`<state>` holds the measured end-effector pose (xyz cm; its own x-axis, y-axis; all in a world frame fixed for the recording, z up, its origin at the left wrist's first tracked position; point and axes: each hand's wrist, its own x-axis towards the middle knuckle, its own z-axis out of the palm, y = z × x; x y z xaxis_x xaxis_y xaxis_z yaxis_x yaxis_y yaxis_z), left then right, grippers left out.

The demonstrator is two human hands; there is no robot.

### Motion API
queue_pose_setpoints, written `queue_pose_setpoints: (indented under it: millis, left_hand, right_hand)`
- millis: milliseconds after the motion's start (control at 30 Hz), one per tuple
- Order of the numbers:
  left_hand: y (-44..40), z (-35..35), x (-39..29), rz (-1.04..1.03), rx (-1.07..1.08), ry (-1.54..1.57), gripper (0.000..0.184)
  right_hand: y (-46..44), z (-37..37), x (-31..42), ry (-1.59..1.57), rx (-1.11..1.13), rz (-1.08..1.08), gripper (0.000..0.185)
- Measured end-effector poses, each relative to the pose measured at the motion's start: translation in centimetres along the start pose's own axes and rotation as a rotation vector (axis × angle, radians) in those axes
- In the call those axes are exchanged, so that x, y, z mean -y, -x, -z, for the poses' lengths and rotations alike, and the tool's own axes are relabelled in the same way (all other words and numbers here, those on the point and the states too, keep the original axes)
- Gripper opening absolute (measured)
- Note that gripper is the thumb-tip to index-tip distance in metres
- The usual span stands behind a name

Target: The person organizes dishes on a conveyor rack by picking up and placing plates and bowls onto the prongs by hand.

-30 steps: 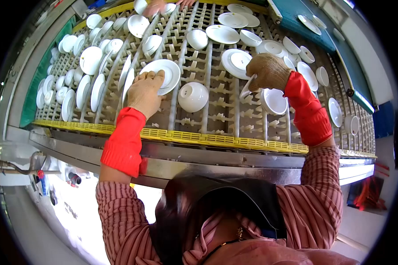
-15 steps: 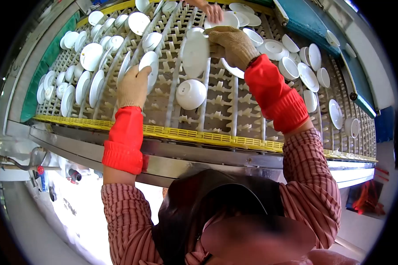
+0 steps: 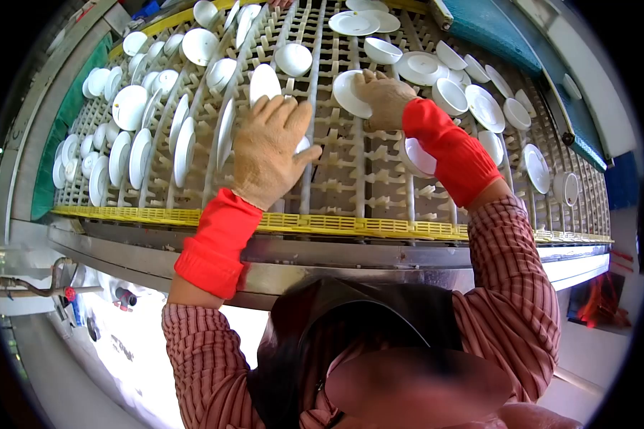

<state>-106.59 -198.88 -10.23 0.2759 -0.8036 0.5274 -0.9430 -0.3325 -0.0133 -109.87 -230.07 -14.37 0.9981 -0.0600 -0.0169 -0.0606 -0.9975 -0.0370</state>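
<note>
White plate (image 3: 347,94) just left of the right hand (image 3: 386,101), fingers bent over its edge, pinch unclear.

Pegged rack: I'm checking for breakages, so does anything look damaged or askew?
No breakage is discernible. At the top, one flat-lying plate overlaps another plate; that looks untidy because plates at far left stand on edge.

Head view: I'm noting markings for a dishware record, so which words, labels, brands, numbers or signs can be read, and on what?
None can be read.
Bright white surface at lower left: dark marks, too blurred to read.
Round white dish on the left: specks too small to tell whether they are text.
White plate by the right hand: no lettering I can make out.
</note>
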Motion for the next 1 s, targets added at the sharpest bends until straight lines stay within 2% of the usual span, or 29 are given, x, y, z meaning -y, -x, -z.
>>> queue_pose_setpoints:
  millis: [33, 67, 100, 167, 233, 300, 367, 400, 500, 567, 633, 667, 767, 833, 900, 1000]
  left_hand:
    - [0.0, -0.2, -0.4, -0.018, 0.037, -0.001, 0.069]
    - [-0.2, -0.3, -0.8, -0.028, 0.08, 0.013, 0.067]
    - [-0.1, -0.2, -1.0, -0.013, 0.109, 0.026, 0.065]
    - [-0.5, -0.1, -1.2, 0.009, 0.159, 0.047, 0.063]
    - [-0.6, -0.5, -1.0, -0.017, 0.078, 0.074, 0.054]
    - [-0.8, -0.8, -1.0, -0.007, 0.019, 0.074, 0.049]
    - [-1.1, -0.8, -1.2, 0.017, 0.013, 0.075, 0.044]
    - [-1.1, -1.1, -1.0, 0.014, 0.011, 0.08, 0.044]
    - [-1.6, -1.4, -1.6, -0.037, -0.01, 0.096, 0.047]
    - [-1.9, -1.1, -2.8, -0.058, 0.029, 0.11, 0.049]
    - [-2.0, -1.4, -3.8, -0.129, 0.005, 0.115, 0.055]
    - [-2.2, -1.6, -4.4, -0.163, -0.007, 0.117, 0.058]
    - [-3.3, -1.8, -7.7, -0.178, 0.073, 0.215, 0.063]
    - [-3.6, -4.2, -9.1, -0.266, 0.06, 0.2, 0.068]
    - [-4.8, -5.7, -11.4, -0.313, 0.06, 0.226, 0.067]
    - [-6.9, -8.5, -13.4, -0.365, 0.078, 0.219, 0.056]
  right_hand:
    - [0.3, 1.1, 1.1, 0.127, -0.001, 0.021, 0.1]
    - [0.4, 1.8, 1.7, 0.121, 0.034, 0.007, 0.098]
    - [-0.4, -0.2, 1.3, 0.242, -0.064, 0.01, 0.087]
    - [-1.7, -1.1, 0.6, 0.139, -0.157, 0.004, 0.072]
    - [-2.1, 0.6, -0.2, 0.053, -0.244, -0.055, 0.048]
    - [-1.9, 3.3, -0.8, -0.05, -0.388, -0.153, 0.041]
    - [-5.0, 2.8, -3.5, -0.287, -0.612, -0.302, 0.048]
    - [-5.3, 3.2, -4.1, -0.318, -0.671, -0.304, 0.043]
    - [-4.4, 5.0, -3.1, -0.393, -0.404, -0.338, 0.041]
    - [-4.8, 3.6, -4.2, -0.417, -0.301, -0.061, 0.035]
    - [-0.5, 5.0, -1.2, -1.247, -0.276, -0.182, 0.034]
    - [0.6, 3.7, -1.6, -1.529, -0.363, -0.056, 0.049]
    - [1.5, 1.0, -7.3, -0.84, -0.713, -0.117, 0.054]
    - [4.3, 1.3, -10.0, -0.328, -0.552, -0.345, 0.063]
    - [6.5, -0.4, -12.6, -0.09, -0.324, -0.404, 0.071]
    - [8.6, -2.6, -14.0, 0.024, -0.144, -0.337, 0.072]
